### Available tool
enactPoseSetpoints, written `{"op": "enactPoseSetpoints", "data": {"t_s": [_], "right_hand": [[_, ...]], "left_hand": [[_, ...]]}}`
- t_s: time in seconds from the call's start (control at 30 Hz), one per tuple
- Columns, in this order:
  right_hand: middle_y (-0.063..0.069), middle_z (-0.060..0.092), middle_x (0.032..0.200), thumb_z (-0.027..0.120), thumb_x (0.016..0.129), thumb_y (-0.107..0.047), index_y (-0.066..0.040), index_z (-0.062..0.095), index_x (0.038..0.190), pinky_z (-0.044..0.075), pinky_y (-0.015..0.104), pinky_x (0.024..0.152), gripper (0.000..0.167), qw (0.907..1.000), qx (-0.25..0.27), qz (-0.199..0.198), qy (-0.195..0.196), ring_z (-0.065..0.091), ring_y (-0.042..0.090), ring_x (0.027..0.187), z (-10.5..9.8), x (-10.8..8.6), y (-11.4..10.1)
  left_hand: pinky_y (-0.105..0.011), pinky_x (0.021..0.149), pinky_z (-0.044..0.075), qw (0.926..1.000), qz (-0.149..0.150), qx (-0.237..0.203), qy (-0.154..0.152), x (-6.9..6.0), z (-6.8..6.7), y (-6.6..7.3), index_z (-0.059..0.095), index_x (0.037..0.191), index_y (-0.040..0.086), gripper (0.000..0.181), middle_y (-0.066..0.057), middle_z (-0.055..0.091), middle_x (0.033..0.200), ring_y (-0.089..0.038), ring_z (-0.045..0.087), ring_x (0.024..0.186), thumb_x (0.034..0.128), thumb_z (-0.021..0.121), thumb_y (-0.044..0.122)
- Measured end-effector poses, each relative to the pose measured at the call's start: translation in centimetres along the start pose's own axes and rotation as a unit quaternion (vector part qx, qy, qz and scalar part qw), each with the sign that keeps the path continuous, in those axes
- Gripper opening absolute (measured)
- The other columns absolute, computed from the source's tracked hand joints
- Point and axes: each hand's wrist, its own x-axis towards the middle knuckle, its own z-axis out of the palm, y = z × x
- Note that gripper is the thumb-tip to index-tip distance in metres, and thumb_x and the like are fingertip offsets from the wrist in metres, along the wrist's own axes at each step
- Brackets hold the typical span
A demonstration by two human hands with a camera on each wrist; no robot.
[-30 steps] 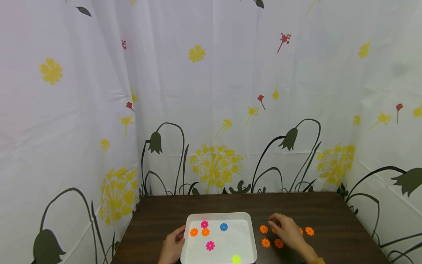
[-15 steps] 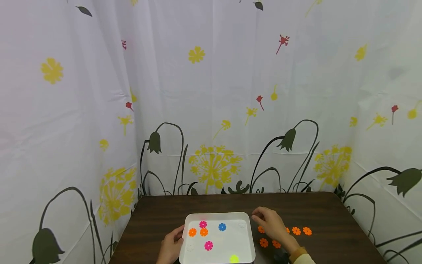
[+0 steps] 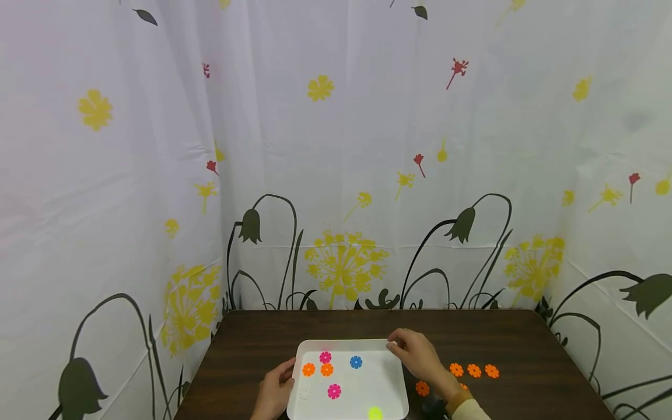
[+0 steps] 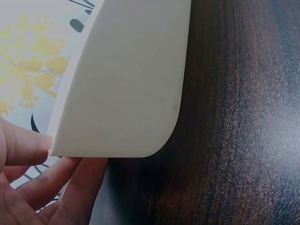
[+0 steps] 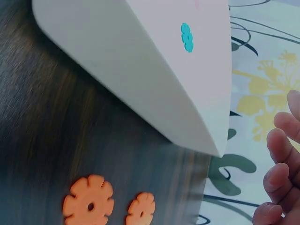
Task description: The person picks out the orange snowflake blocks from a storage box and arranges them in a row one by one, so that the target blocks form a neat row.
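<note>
A white tray (image 3: 353,406) holds pink, orange, blue (image 3: 356,362) and yellow-green flower-shaped discs, plus a faint clear one. My left hand (image 3: 274,391) grips the tray's left rim; in the left wrist view its thumb meets the rim of the tray (image 4: 122,84), with the fingers (image 4: 79,197) below. Over the tray's back right corner is my right hand (image 3: 420,357), fingers loosely bent. In the right wrist view this hand (image 5: 281,164) stands apart from the tray (image 5: 117,61), and no held disc shows. The fingertips are partly cut off there.
Several orange discs (image 3: 474,371) lie on the dark wooden table (image 3: 525,344) right of the tray, some partly hidden by the right forearm. Behind and at both sides hangs a white curtain (image 3: 283,134) with printed flowers.
My right hand has moved left from above the orange discs to the tray's back right corner. The left hand stays at the tray's left rim.
</note>
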Motion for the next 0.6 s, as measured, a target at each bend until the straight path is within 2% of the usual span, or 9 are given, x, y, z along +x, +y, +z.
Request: {"op": "enactPoseSetpoints", "data": {"t_s": [0.17, 0.37, 0.6], "right_hand": [[-0.014, 0.058, 0.078, 0.074, 0.100, -0.027, -0.021, 0.077, 0.103, 0.043, 0.023, 0.057, 0.007, 1.0000, -0.007, -0.004, 0.001, 0.049, 0.003, 0.065, 0.7, 0.6, -0.7], [-0.013, 0.058, 0.078, 0.073, 0.100, -0.029, -0.024, 0.075, 0.099, 0.042, 0.024, 0.057, 0.005, 0.9996, 0.012, -0.024, 0.000, 0.050, 0.003, 0.067, 1.5, 1.3, -1.8], [-0.017, 0.062, 0.083, 0.073, 0.101, -0.031, -0.028, 0.075, 0.098, 0.045, 0.023, 0.063, 0.005, 0.9997, 0.006, -0.025, -0.005, 0.052, 0.002, 0.072, 2.4, 2.2, -2.8]], "left_hand": [[-0.040, 0.073, 0.064, 1.0000, -0.002, -0.006, 0.000, 0.1, 0.0, 0.0, 0.058, 0.141, -0.014, 0.047, -0.034, 0.073, 0.115, -0.034, 0.077, 0.095, 0.0935, 0.060, -0.010], [-0.041, 0.074, 0.064, 0.9999, -0.010, 0.004, -0.001, 0.2, -0.1, -0.2, 0.059, 0.140, -0.013, 0.047, -0.033, 0.073, 0.115, -0.033, 0.077, 0.095, 0.0931, 0.060, -0.010], [-0.041, 0.073, 0.064, 0.9998, -0.014, 0.006, 0.008, -0.2, -0.2, 0.2, 0.060, 0.141, -0.012, 0.047, -0.033, 0.073, 0.115, -0.033, 0.077, 0.093, 0.0935, 0.060, -0.010]]}}
